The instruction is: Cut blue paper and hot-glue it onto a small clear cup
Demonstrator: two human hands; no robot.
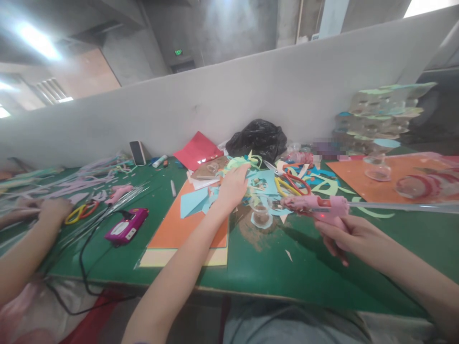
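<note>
My right hand [344,235] is wrapped round the grip of a pink hot-glue gun [315,206], whose nozzle points left over a small clear plastic cup [261,215] on the green table [308,267]. My left hand [233,186] reaches forward into a heap of cut paper scraps [260,179], its fingers curled on pale green and blue pieces; what they grip is hidden. Orange and yellow paper sheets [186,229] lie under my left forearm.
Red-and-yellow scissors [292,184] lie by the scraps. A black plastic bag [258,138], red card [201,150] and a phone [137,153] rest against the grey partition. At left, another person's hand [53,210], a magenta device [126,227] with black cable, and yellow scissors [81,211].
</note>
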